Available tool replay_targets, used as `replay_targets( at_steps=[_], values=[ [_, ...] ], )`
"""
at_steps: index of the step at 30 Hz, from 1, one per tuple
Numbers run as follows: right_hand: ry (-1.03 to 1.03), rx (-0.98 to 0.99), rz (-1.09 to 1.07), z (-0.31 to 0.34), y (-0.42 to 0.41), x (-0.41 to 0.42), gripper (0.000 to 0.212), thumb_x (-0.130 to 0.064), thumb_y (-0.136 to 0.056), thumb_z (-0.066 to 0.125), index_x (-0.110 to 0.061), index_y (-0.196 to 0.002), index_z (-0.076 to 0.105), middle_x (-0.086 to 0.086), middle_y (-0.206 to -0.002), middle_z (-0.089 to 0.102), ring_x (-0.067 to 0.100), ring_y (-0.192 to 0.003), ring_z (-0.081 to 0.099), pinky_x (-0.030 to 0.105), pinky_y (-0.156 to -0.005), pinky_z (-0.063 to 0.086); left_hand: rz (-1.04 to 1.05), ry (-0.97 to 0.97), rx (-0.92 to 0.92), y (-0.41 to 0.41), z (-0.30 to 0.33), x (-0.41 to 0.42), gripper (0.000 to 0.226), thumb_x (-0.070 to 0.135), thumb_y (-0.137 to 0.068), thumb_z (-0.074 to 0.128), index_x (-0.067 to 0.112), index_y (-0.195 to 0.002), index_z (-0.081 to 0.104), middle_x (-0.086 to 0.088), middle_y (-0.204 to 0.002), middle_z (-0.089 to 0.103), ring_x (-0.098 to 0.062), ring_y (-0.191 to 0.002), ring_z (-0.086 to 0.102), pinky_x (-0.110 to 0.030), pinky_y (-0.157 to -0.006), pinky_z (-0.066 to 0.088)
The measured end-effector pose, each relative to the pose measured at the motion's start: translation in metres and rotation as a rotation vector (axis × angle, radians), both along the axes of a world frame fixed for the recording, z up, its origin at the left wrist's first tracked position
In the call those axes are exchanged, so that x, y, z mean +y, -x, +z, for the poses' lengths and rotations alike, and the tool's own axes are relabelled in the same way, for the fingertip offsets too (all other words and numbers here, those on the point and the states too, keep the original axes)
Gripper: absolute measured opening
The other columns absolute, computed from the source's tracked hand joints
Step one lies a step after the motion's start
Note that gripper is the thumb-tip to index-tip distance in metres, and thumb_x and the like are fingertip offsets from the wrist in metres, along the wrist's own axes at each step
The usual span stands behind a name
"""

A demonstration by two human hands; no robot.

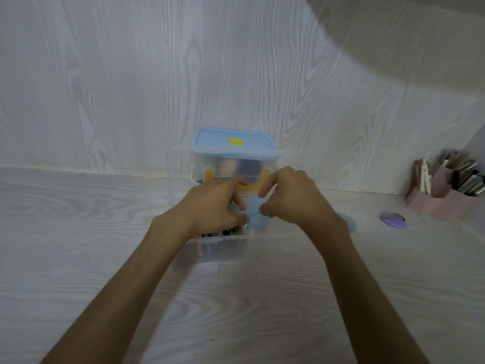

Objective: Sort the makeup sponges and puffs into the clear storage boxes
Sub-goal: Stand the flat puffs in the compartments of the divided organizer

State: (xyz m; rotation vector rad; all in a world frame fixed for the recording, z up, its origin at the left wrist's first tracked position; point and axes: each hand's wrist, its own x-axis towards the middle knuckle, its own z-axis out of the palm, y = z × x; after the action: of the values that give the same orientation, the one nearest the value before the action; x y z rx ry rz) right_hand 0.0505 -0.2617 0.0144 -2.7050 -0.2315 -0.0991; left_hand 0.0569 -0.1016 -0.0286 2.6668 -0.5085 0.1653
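2 hands meet over open clear storage box [217,244] on tabletop [78,232]. Right hand [291,198] pinches pale blue puff [258,215] just above the box's right rim; left hand [212,206] has curled fingers on the box, grip unclear. Behind: lidded clear box [236,158]. Right of the arms: 1 blue puff [349,222], 1 purple puff [392,219], pink organiser [443,195]. Advice: steady the box, lower puff flat into a free compartment.

no readable text, yellow sticker [235,142] blurred
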Motion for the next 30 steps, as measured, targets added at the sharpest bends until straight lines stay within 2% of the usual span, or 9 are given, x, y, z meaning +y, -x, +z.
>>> replay_targets(
  at_steps=[3,6,8,11,15,18,21,26,30],
  values=[
    [0.055,-0.040,-0.026,-0.009,-0.001,0.005,0.022,-0.012,-0.075,0.072,-0.017,-0.094,0.064,-0.003,-0.086,0.062,0.017,-0.083,0.060,0.025,-0.061,0.044,-0.005,0.011,0.018,0.001,0.001,0.000,0.061,0.046,-0.079,0.066,0.032,-0.133,0.040,0.017,-0.109,0.063,-0.007,-0.099,0.057,-0.029,-0.080,0.049],
    [0.070,-0.058,0.012,-0.017,-0.003,0.014,0.030,-0.014,-0.074,0.074,-0.013,-0.102,0.066,0.004,-0.097,0.068,0.020,-0.089,0.064,0.029,-0.071,0.049,-0.008,0.023,0.011,0.000,0.001,0.000,0.059,0.045,-0.079,0.068,0.034,-0.131,0.044,0.018,-0.105,0.063,-0.006,-0.098,0.059,-0.029,-0.079,0.050],
    [0.080,-0.049,0.035,-0.021,-0.004,0.017,0.034,-0.015,-0.074,0.075,-0.010,-0.107,0.066,0.008,-0.098,0.069,0.022,-0.089,0.066,0.029,-0.072,0.051,-0.009,0.032,0.006,0.000,0.000,0.000,0.056,0.045,-0.078,0.068,0.036,-0.128,0.047,0.018,-0.105,0.064,-0.005,-0.098,0.060,-0.028,-0.079,0.050],
    [0.075,-0.041,0.070,-0.021,-0.004,0.017,0.029,-0.014,-0.075,0.074,-0.009,-0.104,0.069,0.010,-0.101,0.069,0.023,-0.091,0.066,0.030,-0.075,0.051,-0.021,0.039,0.002,-0.001,0.000,0.001,0.050,0.045,-0.077,0.067,0.036,-0.124,0.051,0.018,-0.108,0.063,-0.002,-0.098,0.059,-0.027,-0.078,0.050],
    [-0.003,0.161,0.123,-0.015,-0.006,0.012,0.036,-0.008,-0.076,0.073,-0.012,-0.110,0.064,0.010,-0.110,0.067,0.023,-0.103,0.063,0.036,-0.090,0.052,-0.028,0.022,0.007,0.000,0.002,0.003,0.042,0.044,-0.078,0.066,0.032,-0.117,0.057,0.021,-0.106,0.060,-0.001,-0.093,0.055,-0.025,-0.077,0.048],
    [-0.058,0.331,0.156,-0.013,-0.010,0.007,0.033,-0.002,-0.077,0.070,-0.021,-0.096,0.052,0.012,-0.116,0.063,0.025,-0.106,0.062,0.042,-0.094,0.051,-0.025,-0.028,-0.003,0.000,0.002,0.004,0.033,0.043,-0.080,0.065,0.033,-0.112,0.061,0.019,-0.099,0.057,-0.006,-0.092,0.056,-0.027,-0.074,0.047],
    [-0.132,0.362,0.136,-0.013,-0.012,0.003,0.035,0.000,-0.079,0.066,-0.025,-0.082,0.043,0.013,-0.111,0.065,0.024,-0.100,0.066,0.042,-0.092,0.053,-0.037,-0.033,0.026,-0.001,0.000,0.005,0.025,0.039,-0.081,0.063,0.036,-0.105,0.064,0.012,-0.099,0.056,-0.010,-0.094,0.055,-0.031,-0.077,0.050],
    [-0.218,0.423,0.149,-0.012,-0.014,0.002,0.035,0.004,-0.080,0.062,-0.023,-0.082,0.041,0.019,-0.113,0.065,0.028,-0.104,0.065,0.044,-0.094,0.052,-0.060,-0.006,0.046,-0.001,0.001,0.003,0.019,0.034,-0.091,0.048,0.032,-0.102,0.063,0.006,-0.100,0.059,-0.013,-0.094,0.052,-0.040,-0.082,0.049],
    [-0.274,0.511,0.181,0.000,-0.007,-0.005,0.028,0.006,-0.085,0.058,-0.017,-0.086,0.044,0.024,-0.111,0.066,0.030,-0.104,0.066,0.040,-0.093,0.053,-0.042,-0.084,-0.008,0.002,-0.001,-0.006,0.024,0.040,-0.091,0.045,0.030,-0.100,0.064,0.012,-0.107,0.059,-0.009,-0.094,0.043,-0.031,-0.074,0.041]
  ],
)
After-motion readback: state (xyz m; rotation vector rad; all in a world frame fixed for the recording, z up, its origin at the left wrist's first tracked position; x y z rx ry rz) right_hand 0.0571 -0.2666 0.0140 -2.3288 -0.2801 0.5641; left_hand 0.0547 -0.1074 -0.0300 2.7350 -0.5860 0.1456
